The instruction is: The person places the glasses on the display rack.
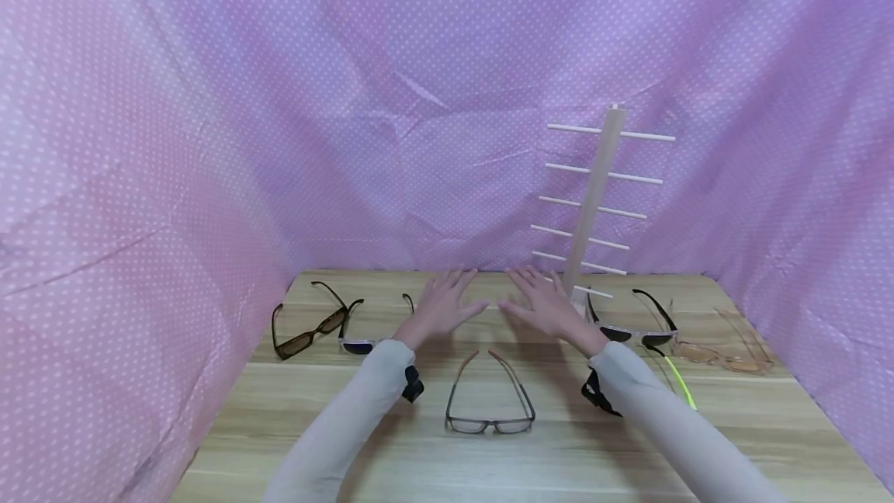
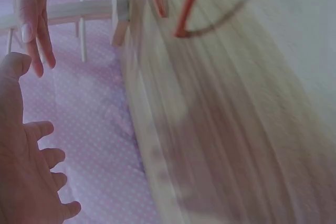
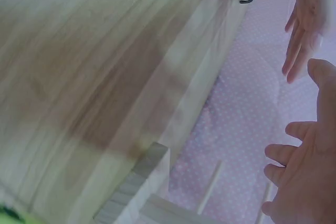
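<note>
Both hands are held out over the back of the wooden table with fingers spread, holding nothing. The left hand (image 1: pixel 438 307) is above the table, right of a pair of sunglasses with dark blue lenses (image 1: pixel 359 348) that the forearm partly hides. Beside the wooden glasses stand (image 1: pixel 594 192), the right hand (image 1: pixel 547 306) hovers just left of its post. In the wrist views, the left palm (image 2: pixel 21 166) and right palm (image 3: pixel 310 166) show fingers apart from any object. Between the forearms lie eyeglasses (image 1: pixel 491 425) with grey frames and brown temple tips.
Brown-lensed sunglasses (image 1: pixel 296 345) lie at the left. To the right are black-templed sunglasses (image 1: pixel 656 339), peach-tinted clear glasses (image 1: pixel 747 365) and glasses with a bright green temple (image 1: pixel 680 383), partly behind the right forearm. A pink-purple dotted cloth (image 1: pixel 419 99) surrounds the table.
</note>
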Demonstrator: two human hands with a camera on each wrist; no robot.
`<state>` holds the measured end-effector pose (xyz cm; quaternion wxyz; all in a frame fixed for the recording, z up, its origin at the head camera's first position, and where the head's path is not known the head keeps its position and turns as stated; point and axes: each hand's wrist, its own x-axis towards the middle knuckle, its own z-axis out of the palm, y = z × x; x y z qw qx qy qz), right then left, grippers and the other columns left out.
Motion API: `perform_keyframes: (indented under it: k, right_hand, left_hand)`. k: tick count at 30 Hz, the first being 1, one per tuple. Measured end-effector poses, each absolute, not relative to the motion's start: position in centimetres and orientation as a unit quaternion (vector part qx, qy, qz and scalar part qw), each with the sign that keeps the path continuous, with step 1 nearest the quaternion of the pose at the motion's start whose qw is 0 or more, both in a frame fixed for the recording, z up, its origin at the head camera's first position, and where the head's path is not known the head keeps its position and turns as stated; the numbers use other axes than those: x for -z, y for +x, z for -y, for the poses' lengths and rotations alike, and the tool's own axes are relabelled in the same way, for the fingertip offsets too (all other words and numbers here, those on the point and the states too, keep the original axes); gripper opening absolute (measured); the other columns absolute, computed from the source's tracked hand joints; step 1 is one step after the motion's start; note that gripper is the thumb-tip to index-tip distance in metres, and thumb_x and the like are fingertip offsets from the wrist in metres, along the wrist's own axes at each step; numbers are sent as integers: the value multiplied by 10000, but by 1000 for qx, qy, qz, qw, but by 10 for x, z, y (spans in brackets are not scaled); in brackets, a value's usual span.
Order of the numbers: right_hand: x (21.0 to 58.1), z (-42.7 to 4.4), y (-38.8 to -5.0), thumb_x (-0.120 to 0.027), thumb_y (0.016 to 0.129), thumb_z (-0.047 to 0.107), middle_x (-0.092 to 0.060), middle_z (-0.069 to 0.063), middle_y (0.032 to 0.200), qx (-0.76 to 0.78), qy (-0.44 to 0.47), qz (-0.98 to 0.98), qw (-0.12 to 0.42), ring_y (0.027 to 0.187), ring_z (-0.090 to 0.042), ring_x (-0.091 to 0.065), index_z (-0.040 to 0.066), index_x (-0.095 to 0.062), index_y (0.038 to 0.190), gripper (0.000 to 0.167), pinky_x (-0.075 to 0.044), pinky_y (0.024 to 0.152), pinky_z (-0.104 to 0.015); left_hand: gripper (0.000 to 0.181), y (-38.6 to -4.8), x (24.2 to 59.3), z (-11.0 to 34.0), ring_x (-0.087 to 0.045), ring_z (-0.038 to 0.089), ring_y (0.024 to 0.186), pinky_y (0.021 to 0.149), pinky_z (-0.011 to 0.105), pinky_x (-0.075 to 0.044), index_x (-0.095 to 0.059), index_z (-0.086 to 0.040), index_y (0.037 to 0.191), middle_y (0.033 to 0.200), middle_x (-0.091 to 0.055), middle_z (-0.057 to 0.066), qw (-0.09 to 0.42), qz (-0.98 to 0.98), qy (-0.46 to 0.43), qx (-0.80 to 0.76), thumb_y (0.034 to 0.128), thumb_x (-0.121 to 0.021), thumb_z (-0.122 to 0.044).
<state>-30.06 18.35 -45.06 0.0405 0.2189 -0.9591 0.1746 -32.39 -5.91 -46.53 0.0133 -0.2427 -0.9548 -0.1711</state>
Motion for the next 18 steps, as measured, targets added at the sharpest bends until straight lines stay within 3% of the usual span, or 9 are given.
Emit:
perform_keyframes:
  k: [6, 13, 18]
  right_hand:
    - [439, -196, -293, -534, 1004, 554, -315, -183, 1644, -170, 225, 958, 49, 1542, -428, -221, 104, -323, 1595, 773, -40, 1228, -685]
    - [429, -215, -282, -611, 992, 462, -474, -234, 1537, -180, 238, 950, 94, 1421, -478, -422, 81, -439, 1535, 686, -219, 1195, -683]
    - [429, -232, -275, -630, 991, 422, -542, -246, 1470, -196, 229, 949, 96, 1356, -490, -491, 34, -503, 1479, 636, -322, 1143, -684]
  left_hand:
    - [837, -327, 459, 44, -176, 386, 1565, 1246, 601, -198, -223, -205, 1635, 1687, -239, 120, 20, 947, -271, 169, 985, -444, -684]
    - [850, -327, 451, 26, -163, 358, 1573, 1245, 619, -166, -224, -197, 1634, 1696, -225, 77, -4, 935, -291, 201, 977, -487, -668]
    - [817, -328, 449, 15, -183, 323, 1575, 1248, 620, -163, -259, -192, 1625, 1678, -286, 69, -30, 921, -296, 252, 983, -523, -624]
